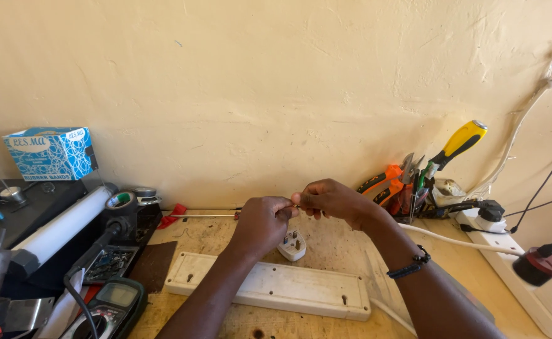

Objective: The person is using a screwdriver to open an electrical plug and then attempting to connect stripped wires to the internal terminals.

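Note:
My left hand (260, 223) and my right hand (332, 201) meet above the wooden bench, fingertips pinched together on a small thin thing, likely a wire end, too small to make out. Just below them a white three-pin plug (292, 245) lies pins up on the bench. In front of it a long white extension strip (270, 287) lies face down. A white cable (458, 240) runs from under my right forearm toward the right. A black band sits on my right wrist (408, 269).
Pliers with orange handles (383, 183) and a yellow-handled screwdriver (458, 143) lean against the wall at right. A white power strip (527, 276) carries plugs at far right. At left are a blue box (50, 152), a white tube lamp (62, 227), tape rolls (122, 201) and a multimeter (113, 306).

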